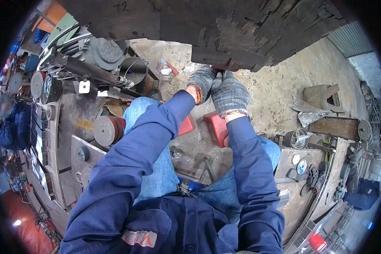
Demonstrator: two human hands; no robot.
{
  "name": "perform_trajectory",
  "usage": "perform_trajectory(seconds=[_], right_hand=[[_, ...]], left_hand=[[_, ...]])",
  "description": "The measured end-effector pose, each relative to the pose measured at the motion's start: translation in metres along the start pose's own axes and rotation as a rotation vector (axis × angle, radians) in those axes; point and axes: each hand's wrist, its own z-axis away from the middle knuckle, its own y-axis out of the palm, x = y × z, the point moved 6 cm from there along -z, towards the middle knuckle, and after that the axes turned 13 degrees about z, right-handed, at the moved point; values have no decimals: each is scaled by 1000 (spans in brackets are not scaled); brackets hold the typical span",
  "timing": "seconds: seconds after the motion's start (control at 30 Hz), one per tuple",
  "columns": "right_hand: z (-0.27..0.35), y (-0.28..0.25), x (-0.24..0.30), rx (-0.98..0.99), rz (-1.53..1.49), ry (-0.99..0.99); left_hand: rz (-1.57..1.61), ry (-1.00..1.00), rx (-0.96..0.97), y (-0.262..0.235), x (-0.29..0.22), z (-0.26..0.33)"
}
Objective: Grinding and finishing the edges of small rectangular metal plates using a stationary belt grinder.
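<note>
Fingers come first. I see both hands in grey knit gloves, pushed up side by side under the edge of a big dark slab (224,29) of rough, cracked, layered stuff. The left hand (202,80) and the right hand (229,94) touch each other. The fingertips go under the slab's broken lower edge, so I cannot tell if they are spread, pressed flat or pinching something. A small red bit (224,67) shows just above the fingertips, against the slab; I cannot tell what it is.

Just below the wrists sits a red block or stool (215,127), between my knees in blue jeans. Blue sleeves lead back from the gloves to me.

Further out from the fingers, to the left, there is a metal pipe (93,70), a grey motor (103,51), and a round metal disc with a red rim (106,131) on a steel bench (72,118). To the right, well away, a steel table (296,186) holds small round parts and tools.

How far along? My guess is the work on the slab's edge is in the middle. The hands are right at it, and the slab hangs over the concrete floor (279,89). I see nothing pulled loose or set down yet.
</note>
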Motion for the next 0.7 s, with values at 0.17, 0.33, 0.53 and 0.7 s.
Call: perform_trajectory(seconds=[0.17, 0.33, 0.53, 0.7], right_hand=[[27, -10, -5, -81, -10, -34], [39, -20, -1, -73, -32, -30], [12, -1, -5, -52, 13, 7], [3, 2, -3, -21, 7, 16]], left_hand=[[217, 151, -179, -11, -34, 18], [74, 311, -193, -22, -49, 34], [43, 75, -64, -11, -26, 10], [32, -55, -18, -7, -14, 4]])
